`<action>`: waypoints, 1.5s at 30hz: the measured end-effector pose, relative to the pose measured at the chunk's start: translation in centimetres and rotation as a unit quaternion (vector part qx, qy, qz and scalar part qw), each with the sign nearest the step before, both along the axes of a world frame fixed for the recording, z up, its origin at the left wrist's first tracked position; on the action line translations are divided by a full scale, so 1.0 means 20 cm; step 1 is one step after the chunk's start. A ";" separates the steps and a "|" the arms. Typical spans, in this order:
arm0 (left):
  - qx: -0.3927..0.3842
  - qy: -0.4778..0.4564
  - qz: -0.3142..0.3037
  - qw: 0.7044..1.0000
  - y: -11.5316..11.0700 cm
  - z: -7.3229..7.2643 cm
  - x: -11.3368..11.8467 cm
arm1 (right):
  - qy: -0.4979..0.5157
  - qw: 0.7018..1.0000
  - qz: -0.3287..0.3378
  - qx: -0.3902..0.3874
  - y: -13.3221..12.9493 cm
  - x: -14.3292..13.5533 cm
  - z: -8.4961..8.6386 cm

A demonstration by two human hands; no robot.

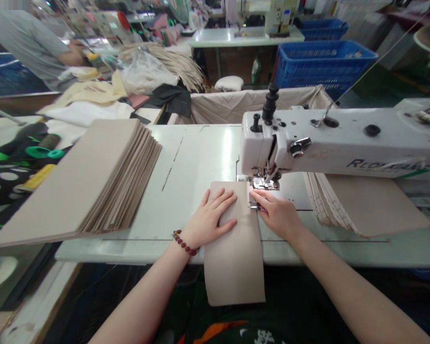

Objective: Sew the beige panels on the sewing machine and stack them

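Note:
A beige rectangular panel (234,258) lies on the sewing table, its near end hanging over the front edge. My left hand (215,212) rests flat on it, fingers spread. At the panel's right edge, just below the presser foot (265,183), is my right hand (275,210). Its fingers are closed around small thread snips (253,206), whose metal tips point left over the panel. The white sewing machine (308,143) stands over the panel's far right corner. Whether the needle is in the material, I cannot tell.
A tall stack of beige panels (75,177) stands on the left. More panels (376,203) lie under the machine arm on the right. Thread spools (45,152) and fabric are at far left. Behind are blue crates (322,59) and a person in a grey top (28,43).

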State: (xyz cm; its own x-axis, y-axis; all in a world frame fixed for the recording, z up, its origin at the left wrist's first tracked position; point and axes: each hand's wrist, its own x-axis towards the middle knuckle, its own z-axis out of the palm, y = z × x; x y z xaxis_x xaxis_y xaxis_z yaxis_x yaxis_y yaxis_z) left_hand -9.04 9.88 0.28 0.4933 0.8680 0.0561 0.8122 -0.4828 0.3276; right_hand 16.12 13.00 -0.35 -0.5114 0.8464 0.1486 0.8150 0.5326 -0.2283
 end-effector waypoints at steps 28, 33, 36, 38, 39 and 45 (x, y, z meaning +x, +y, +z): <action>-0.005 -0.035 -0.005 0.999 0.00 0.01 -0.02 | 0.007 1.000 -0.003 0.006 0.00 0.01 -0.02; -0.005 -0.030 -0.007 1.000 0.00 0.01 -0.02 | 0.006 1.000 -0.002 0.002 0.00 0.01 -0.02; -0.006 -0.030 -0.007 1.000 0.00 0.01 -0.02 | 0.008 1.000 -0.001 0.002 0.00 0.01 -0.02; -0.006 -0.032 -0.008 0.999 0.00 0.02 -0.02 | 0.010 1.000 0.000 0.005 0.00 0.01 -0.02; -0.006 -0.033 -0.009 0.999 0.00 0.02 -0.02 | 0.011 1.000 0.000 0.006 0.00 0.01 -0.02; -0.008 -0.033 -0.013 0.999 -0.01 0.02 -0.02 | 0.007 1.000 -0.003 0.009 0.00 0.01 -0.02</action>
State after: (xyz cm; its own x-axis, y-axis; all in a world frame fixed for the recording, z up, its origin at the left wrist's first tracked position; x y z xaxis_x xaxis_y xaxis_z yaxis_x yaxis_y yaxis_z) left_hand -9.41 9.69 0.75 0.5116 0.8558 0.0762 0.7755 -0.4981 0.3878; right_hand 16.32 12.94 -0.81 -0.5036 0.8469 0.1711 0.8153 0.5313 -0.2303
